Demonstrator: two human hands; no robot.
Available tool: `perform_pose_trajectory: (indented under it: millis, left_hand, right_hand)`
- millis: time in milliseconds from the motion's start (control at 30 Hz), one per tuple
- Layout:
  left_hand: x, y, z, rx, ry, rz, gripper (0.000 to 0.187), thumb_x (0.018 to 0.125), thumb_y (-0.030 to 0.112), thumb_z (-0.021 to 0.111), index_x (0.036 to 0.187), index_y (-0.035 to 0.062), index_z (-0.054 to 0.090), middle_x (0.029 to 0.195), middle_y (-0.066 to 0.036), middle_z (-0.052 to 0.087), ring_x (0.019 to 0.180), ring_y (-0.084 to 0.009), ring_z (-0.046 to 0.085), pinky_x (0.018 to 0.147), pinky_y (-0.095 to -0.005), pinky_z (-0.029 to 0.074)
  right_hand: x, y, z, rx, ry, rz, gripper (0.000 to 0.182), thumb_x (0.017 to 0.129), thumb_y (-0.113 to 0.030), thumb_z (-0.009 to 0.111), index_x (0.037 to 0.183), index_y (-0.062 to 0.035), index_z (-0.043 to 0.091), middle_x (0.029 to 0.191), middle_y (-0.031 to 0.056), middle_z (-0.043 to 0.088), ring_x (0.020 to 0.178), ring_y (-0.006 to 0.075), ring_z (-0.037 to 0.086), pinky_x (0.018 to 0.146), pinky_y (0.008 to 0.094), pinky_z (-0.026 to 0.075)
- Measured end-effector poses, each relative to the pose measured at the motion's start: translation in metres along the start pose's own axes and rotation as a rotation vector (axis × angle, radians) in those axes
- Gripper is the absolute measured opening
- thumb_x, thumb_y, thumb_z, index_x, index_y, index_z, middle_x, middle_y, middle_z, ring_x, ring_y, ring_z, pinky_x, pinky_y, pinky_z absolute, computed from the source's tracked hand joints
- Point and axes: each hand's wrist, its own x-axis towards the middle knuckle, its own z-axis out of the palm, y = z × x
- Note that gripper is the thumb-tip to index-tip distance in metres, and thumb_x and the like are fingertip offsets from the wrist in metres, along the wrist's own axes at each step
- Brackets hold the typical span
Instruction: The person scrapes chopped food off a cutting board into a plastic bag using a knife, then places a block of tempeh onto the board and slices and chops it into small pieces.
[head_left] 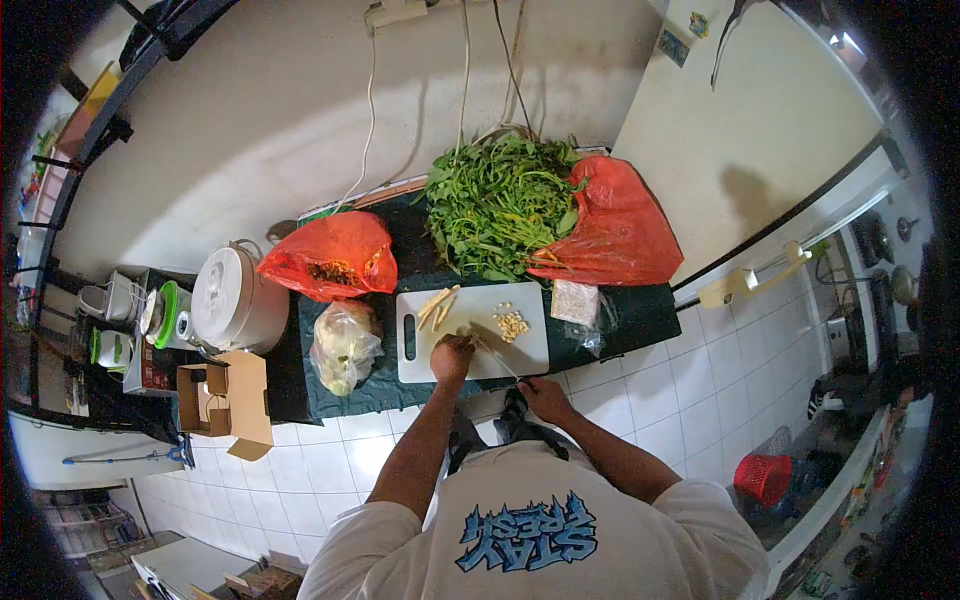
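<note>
A white cutting board (420, 368) with a dark handle slot lies on the table. My left hand (453, 358) is closed over its lower middle, fingers pressed around a pale vegetable stick that they mostly hide. My right hand (546, 400) grips a knife (497, 359) by its handle, just off the board's lower right edge. The thin blade slants up-left across the board to the left fingertips. Above my left hand lie several pale, finger-long vegetable sticks (438, 308), resembling baby corn. Short cut pieces (510, 323) form a small heap to the right of the blade.
Leafy greens (500, 205) are piled behind the board, beside a large red plastic bag (625, 225). A smaller red bag (335, 255) and a clear bag of a pale vegetable (344, 345) stand left. A wrapped pale block (575, 302) lies right. Further left are a white cooker (238, 300) and open carton (245, 400).
</note>
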Motion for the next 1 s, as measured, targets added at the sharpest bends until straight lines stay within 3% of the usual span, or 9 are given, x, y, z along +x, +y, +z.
perform_pose_trajectory:
  millis: [100, 167, 267, 400, 467, 600, 667, 767, 1000]
  left_hand:
    - [-0.002, -0.001, 0.001, 0.029, 0.017, 0.032, 0.025, 0.076, 0.034, 0.069, 0.093, 0.0162, 0.075, 0.093, -0.01, 0.067, 0.086, -0.0304, 0.064, 0.074, -0.0411, 0.052]
    - [-0.003, -0.002, 0.001, -0.054, 0.035, -0.005, 0.025, 0.076, 0.034, 0.07, 0.093, 0.0161, 0.075, 0.093, -0.009, 0.067, 0.086, -0.0302, 0.064, 0.074, -0.0408, 0.051]
    - [-0.001, -0.005, 0.003, -0.013, 0.021, 0.032, 0.024, 0.076, 0.034, 0.07, 0.09, 0.0157, 0.075, 0.091, -0.009, 0.067, 0.086, -0.0301, 0.064, 0.073, -0.0409, 0.052]
    - [-0.002, 0.002, -0.001, -0.028, 0.0, -0.043, 0.021, 0.076, 0.031, 0.07, 0.089, 0.0153, 0.075, 0.091, -0.009, 0.067, 0.085, -0.0305, 0.064, 0.072, -0.0414, 0.052]
    - [-0.002, -0.005, 0.007, -0.024, 0.073, 0.037, 0.02, 0.077, 0.03, 0.069, 0.088, 0.0143, 0.074, 0.09, -0.01, 0.067, 0.084, -0.0316, 0.064, 0.071, -0.0422, 0.051]
    - [-0.007, -0.012, 0.003, -0.028, 0.116, 0.122, 0.021, 0.077, 0.03, 0.068, 0.087, 0.0125, 0.074, 0.089, -0.012, 0.067, 0.082, -0.0329, 0.063, 0.072, -0.043, 0.051]
    - [-0.006, -0.024, 0.011, -0.096, 0.082, 0.158, 0.023, 0.078, 0.031, 0.068, 0.087, 0.0115, 0.073, 0.087, -0.014, 0.067, 0.082, -0.0337, 0.062, 0.073, -0.0436, 0.051]
    - [-0.011, -0.012, 0.002, -0.013, 0.119, 0.109, 0.023, 0.078, 0.032, 0.067, 0.087, 0.0113, 0.073, 0.088, -0.014, 0.067, 0.084, -0.0339, 0.062, 0.074, -0.0437, 0.051]
    - [-0.01, -0.012, -0.001, -0.041, 0.069, 0.099, 0.025, 0.078, 0.032, 0.067, 0.088, 0.0106, 0.073, 0.09, -0.014, 0.067, 0.087, -0.0331, 0.062, 0.076, -0.0423, 0.05]
  right_hand:
    - [-0.003, 0.011, 0.005, -0.177, 0.023, -0.169, 0.042, 0.095, -0.04, 0.051, 0.089, 0.0004, 0.062, 0.077, 0.0226, 0.063, 0.074, 0.0417, 0.06, 0.069, 0.046, 0.047]
    - [0.001, 0.012, 0.009, -0.032, -0.008, -0.013, 0.043, 0.095, -0.041, 0.051, 0.088, 0.0006, 0.062, 0.075, 0.0221, 0.062, 0.072, 0.0414, 0.059, 0.069, 0.0456, 0.047]
    - [0.0, 0.004, 0.005, 0.031, -0.005, -0.054, 0.044, 0.095, -0.042, 0.05, 0.089, 0.0004, 0.062, 0.076, 0.0228, 0.062, 0.074, 0.0412, 0.06, 0.07, 0.0462, 0.047]
    - [0.004, 0.001, 0.0, -0.085, -0.03, 0.0, 0.046, 0.095, -0.043, 0.049, 0.09, 0.0005, 0.062, 0.079, 0.0234, 0.062, 0.077, 0.0411, 0.061, 0.071, 0.0466, 0.047]
    - [0.011, 0.002, 0.0, -0.099, -0.108, 0.089, 0.046, 0.095, -0.044, 0.049, 0.093, -0.0003, 0.063, 0.082, 0.0232, 0.063, 0.08, 0.0406, 0.062, 0.072, 0.0465, 0.048]
    - [0.007, 0.007, 0.004, -0.042, -0.054, 0.057, 0.047, 0.096, -0.045, 0.048, 0.091, -0.001, 0.064, 0.08, 0.022, 0.064, 0.079, 0.0402, 0.062, 0.072, 0.0461, 0.048]
    - [-0.004, 0.014, 0.009, -0.07, 0.033, -0.127, 0.047, 0.096, -0.046, 0.047, 0.092, -0.0017, 0.064, 0.077, 0.0208, 0.064, 0.079, 0.0399, 0.062, 0.071, 0.0463, 0.048]
    - [-0.006, 0.008, 0.009, 0.012, -0.047, 0.048, 0.047, 0.095, -0.046, 0.048, 0.09, -0.0013, 0.064, 0.075, 0.02, 0.064, 0.079, 0.0399, 0.062, 0.071, 0.0465, 0.048]
    - [0.019, 0.019, 0.011, -0.088, -0.032, 0.055, 0.047, 0.095, -0.044, 0.049, 0.083, 0.0001, 0.06, 0.072, 0.0217, 0.06, 0.075, 0.0413, 0.06, 0.069, 0.047, 0.047]
